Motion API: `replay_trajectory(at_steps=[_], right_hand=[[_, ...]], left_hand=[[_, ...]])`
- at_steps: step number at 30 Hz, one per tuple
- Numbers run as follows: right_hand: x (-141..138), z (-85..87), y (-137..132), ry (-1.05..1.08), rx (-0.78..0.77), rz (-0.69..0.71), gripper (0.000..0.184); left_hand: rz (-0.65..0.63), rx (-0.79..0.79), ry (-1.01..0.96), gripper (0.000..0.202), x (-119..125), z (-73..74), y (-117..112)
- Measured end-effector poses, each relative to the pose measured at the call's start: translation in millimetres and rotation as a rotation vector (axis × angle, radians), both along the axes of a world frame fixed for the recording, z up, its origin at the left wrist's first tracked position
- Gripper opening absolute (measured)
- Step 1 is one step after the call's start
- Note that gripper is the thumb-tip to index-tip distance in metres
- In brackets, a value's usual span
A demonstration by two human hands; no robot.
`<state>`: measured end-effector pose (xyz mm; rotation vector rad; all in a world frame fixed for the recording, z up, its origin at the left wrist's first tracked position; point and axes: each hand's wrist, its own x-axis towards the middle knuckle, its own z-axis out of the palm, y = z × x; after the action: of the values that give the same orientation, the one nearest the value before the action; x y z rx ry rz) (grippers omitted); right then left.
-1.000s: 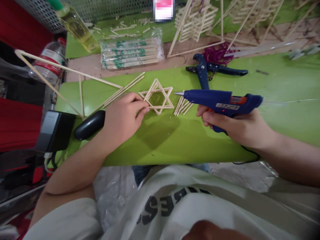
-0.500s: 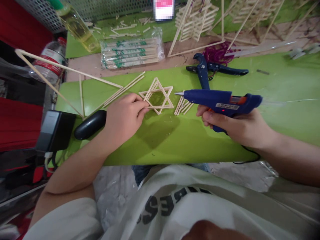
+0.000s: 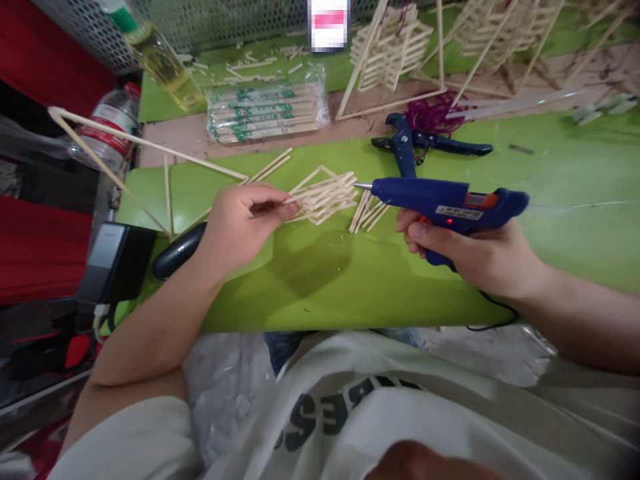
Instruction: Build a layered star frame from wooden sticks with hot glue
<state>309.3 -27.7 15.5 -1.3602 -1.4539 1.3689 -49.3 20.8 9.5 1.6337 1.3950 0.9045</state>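
"Pinching something, those left fingers?"

"Yes, one end of the layered stick frame, tilted just beyond their tips."

"And the right fingers?"

"Wrapped round the blue glue gun, its nozzle right by the frame's far end. Short sticks lie between both sets of fingers, on the green tabletop."

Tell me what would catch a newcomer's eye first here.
First, the blue glue gun, held in the right hand over the green table, its red light glowing. Next, the pale stick lattice pinched by the left hand, near the gun's metal nozzle. Farther back, a purple string tangle stands out by the dark-blue tool.
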Motion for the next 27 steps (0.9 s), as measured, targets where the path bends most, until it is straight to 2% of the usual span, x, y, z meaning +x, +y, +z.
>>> replay_trajectory(at_steps=[2, 5, 7, 10, 14, 17, 22, 27], right_hand=[[-0.5, 0.2, -0.5, 0.080, -0.002, -0.020, 0.025], [-6.5, 3.4, 4.2, 0.246, 0.028, -0.142, 0.017], [-12.5, 6.6, 11.0, 0.316, 0.059, -0.265, 0.015], [-19.9, 9.6, 21.8, 0.350, 0.036, -0.386, 0.017], [-23.7, 6.7, 26.7, 0.345, -0.066, -0.407, 0.018], [-23.4, 2.4, 23.8, 0.347, -0.102, -0.382, 0.014], [-20.3, -0.5, 21.1, 0.348, -0.108, -0.341, 0.007], [-20.3, 1.6, 22.4, 0.349, -0.124, -0.343, 0.005]], left_hand=[[0.021, -0.183, -0.179, 0.041, -2.1, -4.5, 2.4], [0.013, -0.396, -0.381, 0.049, -1.5, -13.5, 2.4], [0.002, -0.484, -0.438, 0.050, 1.4, -16.3, 0.2], [-0.004, -0.559, -0.419, 0.053, 7.0, -12.2, -3.3], [0.020, -0.573, -0.326, 0.059, 10.6, -2.0, -2.0], [0.060, -0.536, -0.232, 0.056, 9.2, -0.4, 3.7], [0.118, -0.413, -0.051, 0.036, 1.0, -8.0, 18.0], [0.119, -0.325, -0.033, 0.016, -8.2, -18.9, 28.9]])
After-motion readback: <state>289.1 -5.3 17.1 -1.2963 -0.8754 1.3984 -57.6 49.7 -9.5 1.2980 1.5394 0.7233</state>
